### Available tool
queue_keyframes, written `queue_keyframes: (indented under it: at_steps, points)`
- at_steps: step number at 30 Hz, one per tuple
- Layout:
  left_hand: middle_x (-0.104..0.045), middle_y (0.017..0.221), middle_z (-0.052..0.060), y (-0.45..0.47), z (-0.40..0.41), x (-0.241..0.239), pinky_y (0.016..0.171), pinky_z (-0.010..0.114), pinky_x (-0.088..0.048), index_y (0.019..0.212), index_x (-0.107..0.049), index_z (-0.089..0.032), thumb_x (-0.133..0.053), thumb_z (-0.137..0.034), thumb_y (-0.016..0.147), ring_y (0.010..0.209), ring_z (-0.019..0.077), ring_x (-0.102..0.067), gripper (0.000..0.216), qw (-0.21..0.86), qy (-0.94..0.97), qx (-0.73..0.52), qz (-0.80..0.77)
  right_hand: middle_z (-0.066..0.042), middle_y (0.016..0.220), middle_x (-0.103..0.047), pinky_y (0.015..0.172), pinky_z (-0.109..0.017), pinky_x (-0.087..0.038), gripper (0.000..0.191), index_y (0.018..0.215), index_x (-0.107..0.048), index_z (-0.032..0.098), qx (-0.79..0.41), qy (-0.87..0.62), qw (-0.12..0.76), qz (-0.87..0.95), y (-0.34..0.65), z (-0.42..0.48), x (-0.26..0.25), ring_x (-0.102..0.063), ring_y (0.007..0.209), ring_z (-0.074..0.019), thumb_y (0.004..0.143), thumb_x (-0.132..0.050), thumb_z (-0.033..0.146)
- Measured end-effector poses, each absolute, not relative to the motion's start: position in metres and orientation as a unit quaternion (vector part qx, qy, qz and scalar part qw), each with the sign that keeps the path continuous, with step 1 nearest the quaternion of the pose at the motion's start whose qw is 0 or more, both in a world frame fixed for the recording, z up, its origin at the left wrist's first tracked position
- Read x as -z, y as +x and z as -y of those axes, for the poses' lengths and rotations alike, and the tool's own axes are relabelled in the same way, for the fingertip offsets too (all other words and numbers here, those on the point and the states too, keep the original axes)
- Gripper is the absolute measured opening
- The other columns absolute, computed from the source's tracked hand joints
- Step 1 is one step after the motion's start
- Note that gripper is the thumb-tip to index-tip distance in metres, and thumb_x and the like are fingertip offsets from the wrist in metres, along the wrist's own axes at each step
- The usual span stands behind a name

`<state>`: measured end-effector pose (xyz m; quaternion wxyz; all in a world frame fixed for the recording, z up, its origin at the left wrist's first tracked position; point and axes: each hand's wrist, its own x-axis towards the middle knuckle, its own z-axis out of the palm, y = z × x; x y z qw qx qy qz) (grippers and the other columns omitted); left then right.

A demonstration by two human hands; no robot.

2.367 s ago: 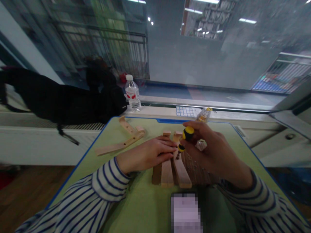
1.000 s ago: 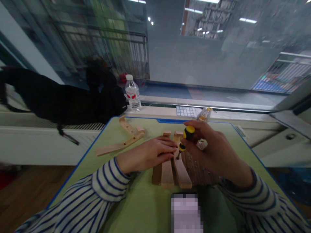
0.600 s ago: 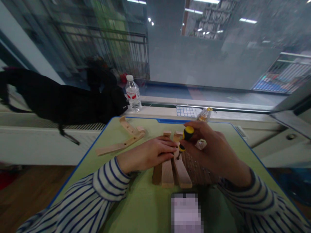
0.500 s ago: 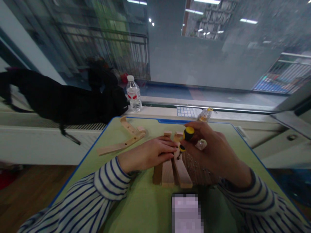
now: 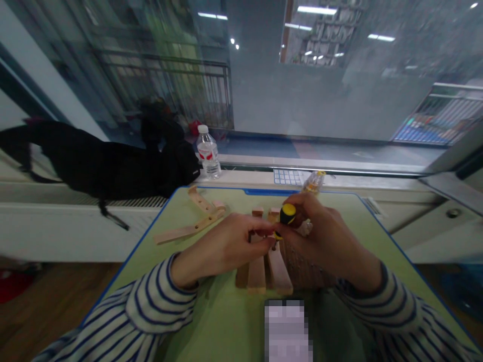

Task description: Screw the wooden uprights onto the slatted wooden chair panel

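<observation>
My right hand is closed around the yellow and black handle of a screwdriver, which stands nearly upright. Its tip points down at a pale wooden piece with a hole in it. My left hand pinches with thumb and forefinger at the lower part of the same screwdriver, just above the wood. A second wooden piece lies alongside, partly under my left hand. Both pieces rest on a brown board with small bits scattered over its right side.
Joined wooden parts lie at the table's back left. A phone is at the near edge of the green table. On the sill stand a water bottle, a black bag and a clear package.
My left hand has lifted off the wooden pieces, where its fingers lay flat, and now pinches at the screwdriver's lower part. The right hand still grips the handle, shifted slightly left.
</observation>
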<state>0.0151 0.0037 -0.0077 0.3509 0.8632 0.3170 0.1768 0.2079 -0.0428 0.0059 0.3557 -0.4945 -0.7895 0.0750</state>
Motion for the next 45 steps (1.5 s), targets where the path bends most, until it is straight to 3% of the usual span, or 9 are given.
queue_keyframes:
  at_steps: [10,20,27,33,45]
  points:
    - [-0.070,0.082,-0.003,0.028,0.001,0.004,0.062,0.023,-0.040,0.092,-0.072,-0.025,-0.064,-0.028,0.078,0.070,0.0131,-0.060,0.017,0.308,0.847,-0.240,-0.361,-0.001,0.076,-0.066,0.052,-0.022,-0.044,0.026,0.101,-0.045,0.021,-0.096,-0.506,0.365,0.776,0.205,0.043,-0.004,-0.065,0.062,-0.0140,0.084,-0.061,0.034]
    - [-0.071,0.081,-0.003,0.030,0.001,0.008,0.063,0.021,-0.042,0.089,-0.072,-0.021,-0.060,-0.023,0.080,0.072,0.0123,-0.062,0.015,0.332,0.838,-0.260,-0.346,-0.001,0.074,-0.065,0.051,-0.023,-0.045,0.030,0.098,-0.045,0.020,-0.091,-0.524,0.364,0.765,0.204,0.042,-0.004,-0.064,0.060,-0.0141,0.082,-0.062,0.038]
    - [-0.066,0.071,-0.003,0.029,0.000,0.009,0.059,0.020,-0.038,0.083,-0.070,-0.020,-0.060,-0.026,0.082,0.065,0.0108,-0.058,0.012,0.310,0.852,-0.247,-0.342,-0.009,0.097,-0.066,0.066,-0.032,-0.049,0.041,0.121,-0.045,0.017,-0.031,-0.496,0.316,0.808,0.210,0.052,-0.018,-0.064,0.081,-0.0196,0.087,-0.056,0.037]
    - [-0.069,0.082,-0.001,0.030,-0.001,0.011,0.065,0.022,-0.042,0.092,-0.070,-0.021,-0.059,-0.030,0.084,0.073,0.0127,-0.060,0.016,0.336,0.850,-0.245,-0.322,-0.007,0.099,-0.067,0.068,-0.031,-0.049,0.030,0.119,-0.050,0.019,-0.011,-0.472,0.308,0.826,0.211,0.056,-0.020,-0.064,0.082,-0.0178,0.090,-0.050,0.026]
    - [-0.069,0.080,-0.003,0.029,-0.001,0.010,0.065,0.023,-0.041,0.090,-0.070,-0.023,-0.064,-0.029,0.080,0.071,0.0123,-0.061,0.013,0.308,0.854,-0.258,-0.331,-0.005,0.096,-0.066,0.070,-0.028,-0.051,0.026,0.115,-0.052,0.018,-0.020,-0.467,0.326,0.821,0.212,0.054,-0.019,-0.063,0.080,-0.0148,0.089,-0.052,0.024]
